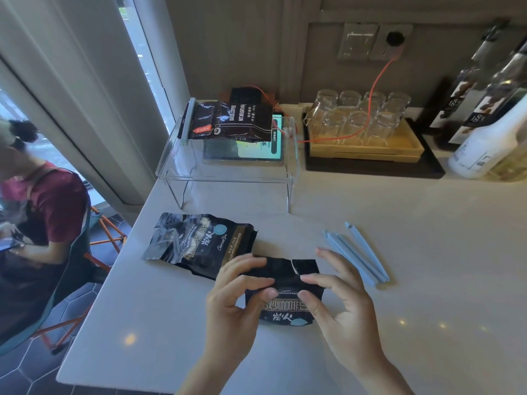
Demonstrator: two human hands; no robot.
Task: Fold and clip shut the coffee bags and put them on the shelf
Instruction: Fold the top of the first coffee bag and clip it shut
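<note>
Head view, lower centre of the frame: two bare hands grip a black coffee bag [285,292] over a pale countertop [427,280]. The left hand [236,300] pinches the bag's top edge on its left side, thumb in front and fingers curled over the fold; the right hand [339,306] pinches the right side the same way, its outer fingers spread. The bag's top is bent over toward the camera (a small tear or crease shows near the fold). Just above and left of the hands, a second coffee bag [199,243] lies flat on the counter, its top open and crumpled. To the right of the hands lie pale blue sealing clips [356,255], side by side and untouched. In the upper centre stands a clear acrylic shelf [228,178] with a third coffee bag [231,122] lying on top, a clip across its left end. Upturned glasses [359,118] on a tray sit at upper right. A seated person [42,223] occupies the left edge.
</note>
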